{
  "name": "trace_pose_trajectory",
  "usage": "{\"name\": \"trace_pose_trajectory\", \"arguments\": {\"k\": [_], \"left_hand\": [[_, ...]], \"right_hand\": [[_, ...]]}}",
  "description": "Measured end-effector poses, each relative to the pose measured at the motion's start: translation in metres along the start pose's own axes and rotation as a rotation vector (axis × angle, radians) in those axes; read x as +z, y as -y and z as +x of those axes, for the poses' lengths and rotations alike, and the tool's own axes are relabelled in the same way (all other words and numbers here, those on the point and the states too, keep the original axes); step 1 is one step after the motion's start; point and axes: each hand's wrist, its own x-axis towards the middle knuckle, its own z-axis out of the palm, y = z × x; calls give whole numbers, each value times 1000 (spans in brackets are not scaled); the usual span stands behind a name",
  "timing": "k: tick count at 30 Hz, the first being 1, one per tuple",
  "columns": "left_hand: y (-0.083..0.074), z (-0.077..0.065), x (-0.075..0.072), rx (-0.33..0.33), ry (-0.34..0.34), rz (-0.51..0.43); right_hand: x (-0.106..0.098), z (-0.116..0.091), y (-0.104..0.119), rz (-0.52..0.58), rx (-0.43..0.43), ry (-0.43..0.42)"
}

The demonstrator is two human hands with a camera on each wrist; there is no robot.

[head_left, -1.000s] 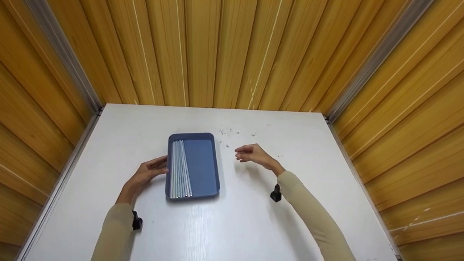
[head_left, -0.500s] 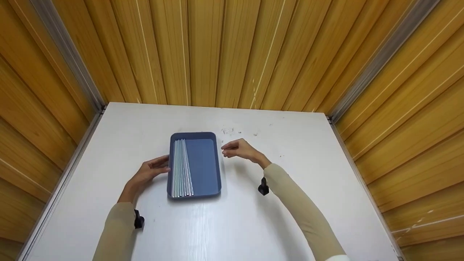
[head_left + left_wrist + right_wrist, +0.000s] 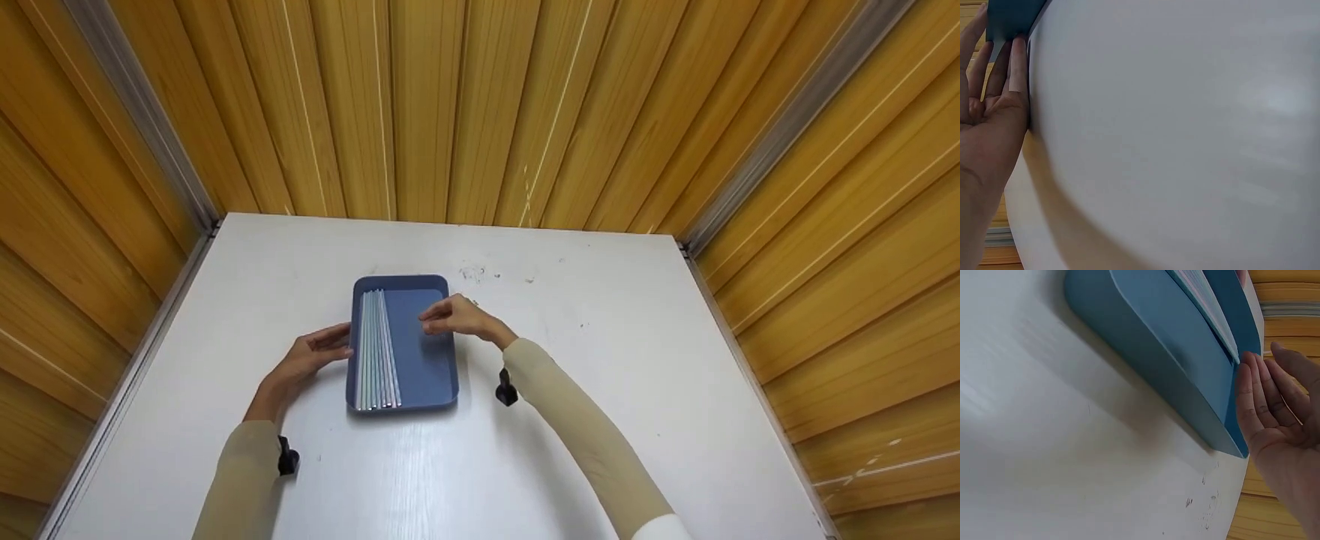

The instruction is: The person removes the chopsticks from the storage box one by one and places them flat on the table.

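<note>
A blue rectangular tray (image 3: pixel 424 379) lies on the white table. Along its left side is a row of several long, thin, pale, shiny sticks (image 3: pixel 378 352) that look like drinking straws. My left hand (image 3: pixel 301 358) touches the tray's left wall, fingers fairly straight; in the left wrist view its fingertips meet the tray corner (image 3: pixel 1010 19). Over the bare right half of the tray hovers my right hand (image 3: pixel 466 321), holding nothing, its fingertips pointing left toward the sticks. The right wrist view shows its fingers (image 3: pixel 1258 396) loosely extended above the tray's far end.
Dark specks (image 3: pixel 472 272) mark the white tabletop (image 3: pixel 570 360) beyond the tray. Yellow wood-patterned panels (image 3: pixel 420 112) wall in the back and sides, with grey metal posts (image 3: pixel 795 127) at the corners.
My right hand has moved left from the table beside the tray to above its right half. The left hand stays at the tray's left wall, and the sticks lie as before.
</note>
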Motion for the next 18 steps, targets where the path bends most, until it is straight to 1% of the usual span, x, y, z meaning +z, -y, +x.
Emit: {"name": "trace_pose_trajectory", "arguments": {"k": [4, 10, 13, 15, 17, 18], "left_hand": [[0, -3, 0, -8, -8, -14], [1, -7, 1, 16, 11, -24], [2, -9, 3, 20, 11, -39], [3, -9, 4, 28, 19, -46], [3, -10, 5, 27, 21, -48], [3, -10, 5, 28, 23, -46]], "right_hand": [[12, 8, 3, -31, 22, 25], [28, 15, 5, -10, 86, 39], [37, 17, 3, 13, 116, 44], [44, 18, 1, 52, 135, 51], [51, 20, -1, 88, 142, 54], [54, 21, -2, 85, 134, 49]]}}
